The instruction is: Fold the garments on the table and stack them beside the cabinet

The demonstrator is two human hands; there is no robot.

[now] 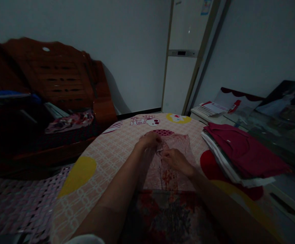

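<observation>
A pink shirt [149, 176] lies spread on the round table, with a dark seam down its middle and a red flowery print toward its lower part. Near its collar, my left hand [150, 140] pinches the cloth, fingers closed. My right hand [175, 159] is a little lower and to the right, its closed fingers gripping the same shirt by the front opening. Dim light and the fingers themselves hide exactly which fold each hand holds. Dark red and grey patterned cloth [162, 217] hangs or lies at the near side, between my forearms.
A patterned tablecloth [106, 166] covers the table. To the right rests a stack of folded clothes [241, 149], maroon on top and white below. Beyond it stands a glass-topped cabinet [264, 118] with papers. A wooden bench [58, 74] and a tall air conditioner [180, 78] are behind.
</observation>
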